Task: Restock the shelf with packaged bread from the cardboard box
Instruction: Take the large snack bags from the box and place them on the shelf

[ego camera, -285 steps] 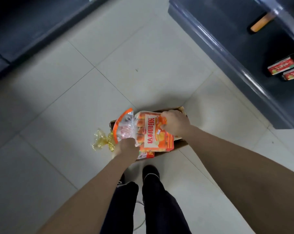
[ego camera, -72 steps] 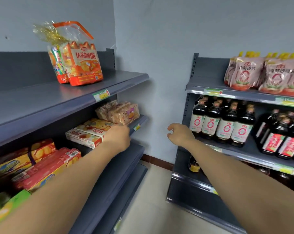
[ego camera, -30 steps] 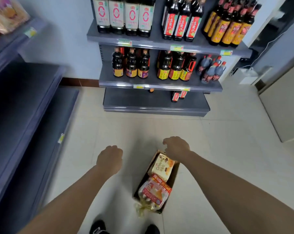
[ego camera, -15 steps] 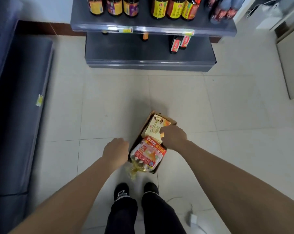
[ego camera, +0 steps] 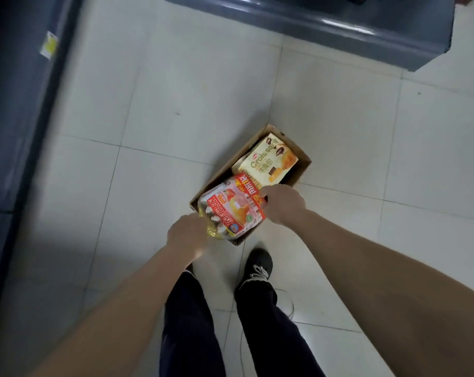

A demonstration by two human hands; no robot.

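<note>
A cardboard box (ego camera: pixel 221 173) is seen lying open on the pale tiled floor (ego camera: pixel 176 91), just ahead of a black shoe (ego camera: pixel 259 263) and dark trouser legs (ego camera: pixel 192 322). Two packages are held inside the box. A cream croissant pack (ego camera: pixel 268 161) is propped in the box's far end. A red-and-orange bread bag (ego camera: pixel 230 210) fills the near end; its far edge lies against the croissant pack, and its gathered gold end (ego camera: pixel 212 230) spills over the box's near left wall.

The right hand (ego camera: pixel 280 204) is set at the box's right wall, with its fingers (ego camera: pixel 263 194) curled onto the bag's edge in a grasp. The left hand (ego camera: pixel 188 235) is placed at the box's near left corner, against the gold end. Its fingers are hidden under the back of the hand, so it cannot be told whether anything is gripped.

A grey shelf base (ego camera: pixel 339 28) is seen well beyond the box's far end. A dark shelf (ego camera: pixel 21 104) with a yellow price tag (ego camera: pixel 49 44) runs well to the box's left. A thin white cable (ego camera: pixel 287 303) lies on the floor behind the shoe, on the near side of the box.
</note>
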